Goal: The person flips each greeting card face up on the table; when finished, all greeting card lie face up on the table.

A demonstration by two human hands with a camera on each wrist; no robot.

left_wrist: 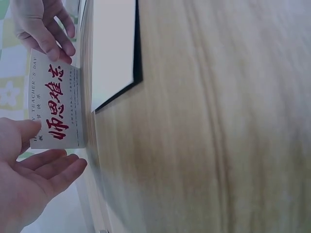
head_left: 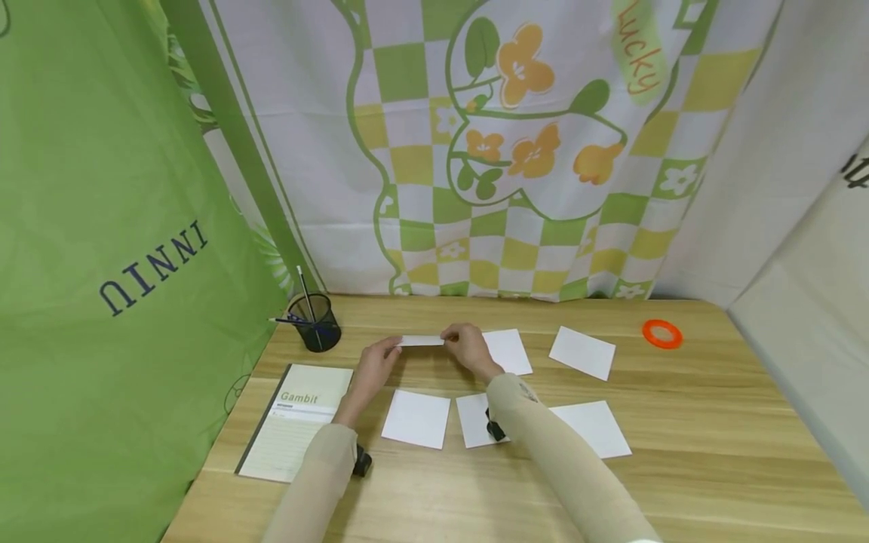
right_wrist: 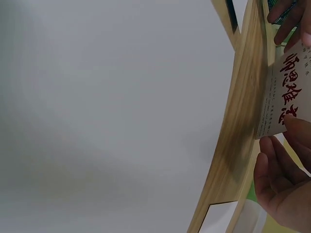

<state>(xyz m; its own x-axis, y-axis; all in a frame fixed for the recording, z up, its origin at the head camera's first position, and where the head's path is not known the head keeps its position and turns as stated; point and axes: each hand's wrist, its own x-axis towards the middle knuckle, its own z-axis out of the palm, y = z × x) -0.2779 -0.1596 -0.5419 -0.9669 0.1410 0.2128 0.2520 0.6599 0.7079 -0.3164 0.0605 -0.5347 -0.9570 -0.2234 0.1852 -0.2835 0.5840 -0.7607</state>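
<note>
A greeting card (head_left: 421, 341) is held up off the table between both hands, almost edge-on in the head view. In the left wrist view the card (left_wrist: 68, 109) shows large red Chinese characters and the printed words "TEACHER'S DAY". My left hand (head_left: 372, 369) pinches its left end between thumb and fingers. At the other end, my right hand (head_left: 470, 348) pinches it by the edge. Below the hands lie a white card (head_left: 416, 419) and another white card (head_left: 473, 430), the latter partly covered by the right sleeve. One more white card (head_left: 509, 353) lies just right of the right hand.
Two more white cards, a back-right card (head_left: 582, 352) and a front-right card (head_left: 597, 430), lie on the wooden table (head_left: 706, 452). An orange ring (head_left: 661, 334) is at the far right. A "Gambit" notebook (head_left: 292, 437) and a black mesh pen holder (head_left: 319, 332) stand left.
</note>
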